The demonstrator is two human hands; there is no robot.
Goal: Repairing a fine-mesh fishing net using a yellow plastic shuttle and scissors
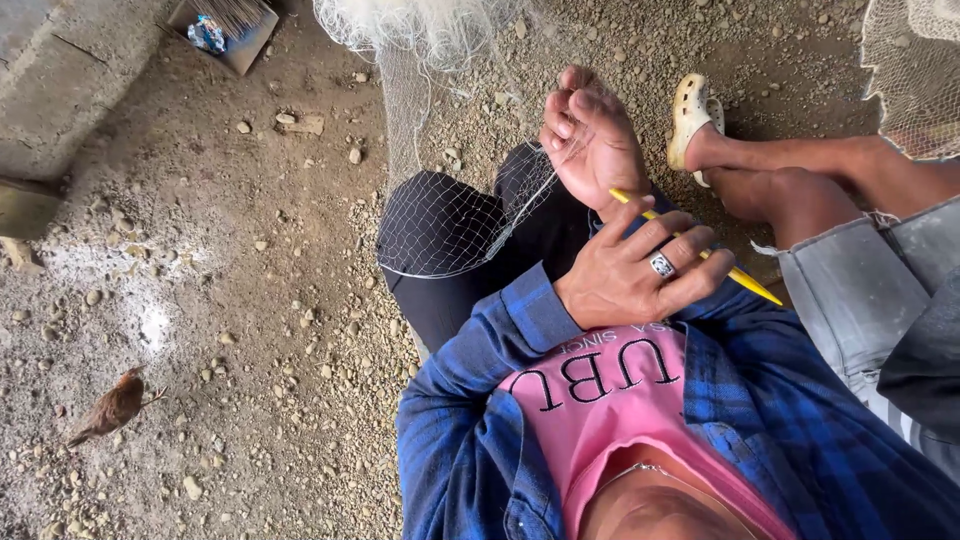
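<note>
Looking down at a seated person in a blue checked shirt, with one black-trousered knee (440, 225) raised in the middle of the picture. A fine pale fishing net (470, 215) hangs from above and drapes over that knee. Just right of the knee and a little above it, the right hand (598, 135) has its fingers (560, 125) pinched together on a few strands of the net, pulling them taut. Below that hand, right of the knee, the left hand (635, 275) has its fingers closed around a yellow netting needle (745, 280). The needle's long axis runs on a slant, its far end up by the right wrist and its sharp tip pointing down and away from the knee, towards a second person's grey shorts (850, 290) close by. That tip looks near enough to jab them or snag the cloth. The thin mesh could also tear or tangle if the pinch pulls too hard. Far left of the knee, a small brown bird (113, 407) stands on the gravel floor (250, 300).
</note>
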